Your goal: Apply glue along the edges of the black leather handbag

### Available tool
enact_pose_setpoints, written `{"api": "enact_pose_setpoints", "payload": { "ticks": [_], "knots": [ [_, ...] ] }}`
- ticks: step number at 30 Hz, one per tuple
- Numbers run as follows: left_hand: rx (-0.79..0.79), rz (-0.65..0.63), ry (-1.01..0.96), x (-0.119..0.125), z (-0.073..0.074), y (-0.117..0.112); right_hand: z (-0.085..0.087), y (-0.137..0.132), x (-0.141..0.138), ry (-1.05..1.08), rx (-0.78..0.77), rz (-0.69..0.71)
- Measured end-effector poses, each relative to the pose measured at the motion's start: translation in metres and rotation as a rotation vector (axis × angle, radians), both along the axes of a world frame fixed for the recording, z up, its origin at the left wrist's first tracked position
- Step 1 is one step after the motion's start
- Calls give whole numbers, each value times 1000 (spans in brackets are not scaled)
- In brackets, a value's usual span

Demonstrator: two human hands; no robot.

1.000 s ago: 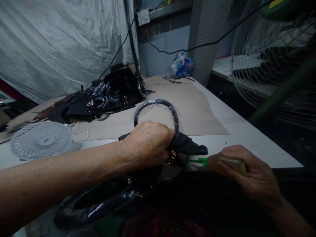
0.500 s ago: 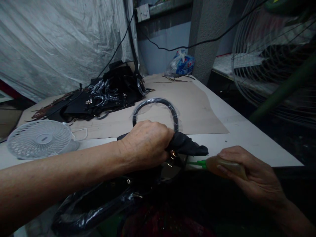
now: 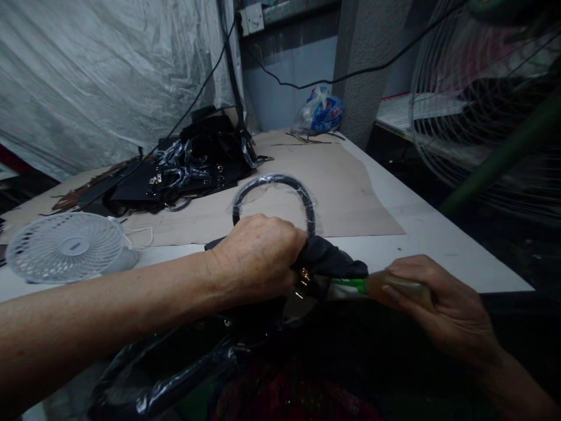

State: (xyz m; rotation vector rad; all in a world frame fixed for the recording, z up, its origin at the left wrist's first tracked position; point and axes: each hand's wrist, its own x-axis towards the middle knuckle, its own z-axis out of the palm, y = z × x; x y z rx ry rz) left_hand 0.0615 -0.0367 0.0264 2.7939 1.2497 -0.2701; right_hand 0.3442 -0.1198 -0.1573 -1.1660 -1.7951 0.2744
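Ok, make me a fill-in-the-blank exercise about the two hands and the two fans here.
1. The right hand holds a squeeze bottle whose nozzle is ____.
2. The left hand grips folded ____ material.
3. The small pale fan sits on the table to the person's ____.
4. The large wire-caged fan stands to the person's ____.

Missing words: green; black; left; right.

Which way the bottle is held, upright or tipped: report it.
Tipped: the bottle lies nearly level in the right hand, its green nozzle pointing left.
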Motion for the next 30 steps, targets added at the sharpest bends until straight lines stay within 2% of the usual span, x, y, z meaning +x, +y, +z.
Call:
{"api": "enact_pose_setpoints", "payload": {
  "ticks": [3, 7, 11, 17, 22, 27, 30],
  "knots": [
    [-13, 9, 2, 0, 0, 0, 0, 1, -1, 1, -25, 53],
    [-19, 6, 2, 0, 0, 0, 2, 0, -4, -11, 16, -51],
    [-22, -5, 7, 0, 0, 0, 6, 0, -7, 22, -48, 70],
    [-24, 6, 12, 0, 0, 0, 5, 9, -1, -86, 63, -100],
    [-42, 10, 12, 1, 1, -1, 12, 8, -5, -37, -58, 77],
    [-32, 11, 19, 2, 3, -1, 12, 8, -3, -68, 41, -91],
    [-42, 9, 22, 2, 3, -2, 12, 9, -1, -55, -34, 23]
  ]
}}
